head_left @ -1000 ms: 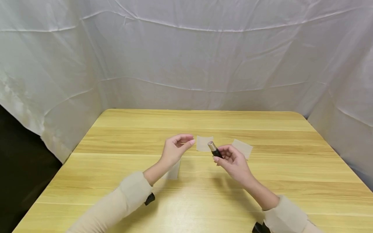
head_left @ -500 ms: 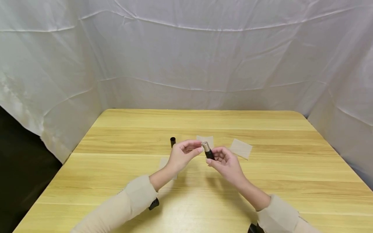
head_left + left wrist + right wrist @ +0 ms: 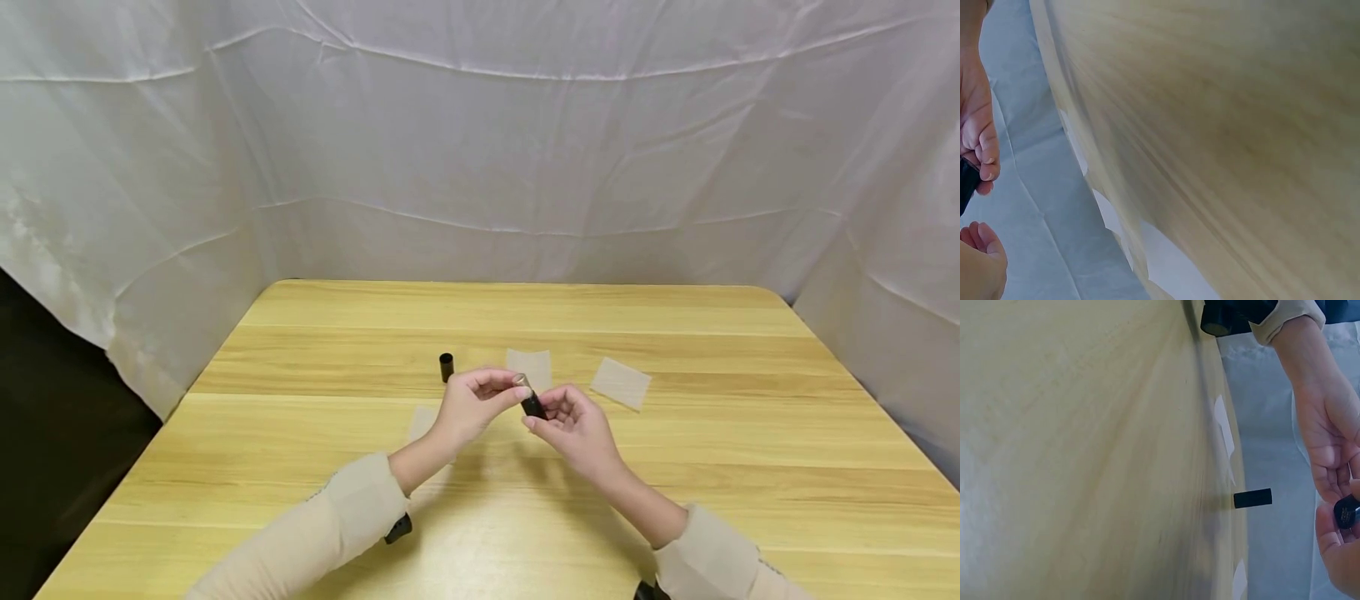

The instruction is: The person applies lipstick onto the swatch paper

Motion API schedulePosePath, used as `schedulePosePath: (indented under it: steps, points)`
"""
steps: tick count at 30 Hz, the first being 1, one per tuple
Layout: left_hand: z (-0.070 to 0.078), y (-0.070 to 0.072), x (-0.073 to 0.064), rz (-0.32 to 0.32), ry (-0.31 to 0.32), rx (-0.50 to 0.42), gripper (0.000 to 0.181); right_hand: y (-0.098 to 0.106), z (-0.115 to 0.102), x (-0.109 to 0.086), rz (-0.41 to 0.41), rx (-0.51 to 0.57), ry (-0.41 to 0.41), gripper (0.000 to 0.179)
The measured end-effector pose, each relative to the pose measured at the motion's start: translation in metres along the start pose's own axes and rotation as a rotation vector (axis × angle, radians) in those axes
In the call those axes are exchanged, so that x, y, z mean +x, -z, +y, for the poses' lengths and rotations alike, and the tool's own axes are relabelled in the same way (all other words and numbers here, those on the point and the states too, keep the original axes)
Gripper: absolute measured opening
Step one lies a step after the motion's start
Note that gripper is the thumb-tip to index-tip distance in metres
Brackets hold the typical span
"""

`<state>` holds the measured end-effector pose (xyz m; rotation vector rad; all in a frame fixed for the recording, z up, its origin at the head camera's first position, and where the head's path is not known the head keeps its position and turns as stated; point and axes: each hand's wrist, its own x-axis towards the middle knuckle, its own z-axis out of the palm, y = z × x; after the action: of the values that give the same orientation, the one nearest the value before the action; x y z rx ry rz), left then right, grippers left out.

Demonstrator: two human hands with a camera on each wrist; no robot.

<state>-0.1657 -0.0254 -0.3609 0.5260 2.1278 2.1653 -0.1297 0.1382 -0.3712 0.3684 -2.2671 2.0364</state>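
Observation:
Above the middle of the table, a lipstick [image 3: 533, 407] with a black base and gold collar is held between both hands. My left hand [image 3: 474, 404] pinches the gold collar at its upper end with thumb and fingers. Lower down, my right hand [image 3: 581, 429] grips the black base; its round bottom [image 3: 1346, 512] shows in the right wrist view. The black cap [image 3: 447, 367] stands upright on the table just beyond my left hand. In the left wrist view, the right hand's fingers [image 3: 985, 147] curl by the black base, while the collar is out of sight.
Pale paper squares lie on the wooden table [image 3: 712, 467]: one [image 3: 529, 365] behind the hands, one [image 3: 622, 383] to the right, and one [image 3: 422, 422] partly under the left hand. White curtain cloth [image 3: 480, 167] hangs behind the table and at its sides.
Both hands have come together: the right hand brought the lipstick leftward and slightly down, and the left hand took hold of its gold collar. The standing cap, hidden earlier, has come into view.

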Motion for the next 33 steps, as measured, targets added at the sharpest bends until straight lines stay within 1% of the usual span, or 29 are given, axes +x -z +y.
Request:
schedulePosePath:
  steps: [4,8,12,16,20,25,31,33]
  points:
    - [-0.001,0.0,0.0,-0.001,0.004,0.002,0.022,-0.002,0.0,-0.001,0.004,0.009,-0.011,0.025]
    - [-0.002,0.0,0.0,0.004,-0.002,0.011,0.021,-0.004,0.001,-0.003,0.023,-0.033,-0.03,0.027]
    - [-0.002,0.0,-0.001,0.003,-0.009,0.014,0.021,-0.005,0.001,-0.004,0.05,-0.062,-0.069,0.028]
    - [-0.003,0.001,-0.002,0.009,0.003,0.015,0.021,-0.005,0.001,-0.005,0.063,-0.039,-0.093,0.027]
    - [-0.004,0.002,-0.002,0.022,0.027,0.021,0.02,-0.006,0.001,-0.004,0.068,-0.036,-0.087,0.028]
    - [-0.003,0.002,-0.002,0.026,0.017,0.037,0.022,-0.01,0.001,-0.003,0.069,-0.022,-0.092,0.029]
    - [-0.002,0.002,-0.002,0.043,0.026,0.038,0.019,-0.013,0.0,-0.001,0.088,0.004,-0.105,0.022]
    - [-0.002,0.002,-0.002,0.036,0.023,0.047,0.019,-0.013,0.0,-0.002,0.095,0.002,-0.117,0.02]
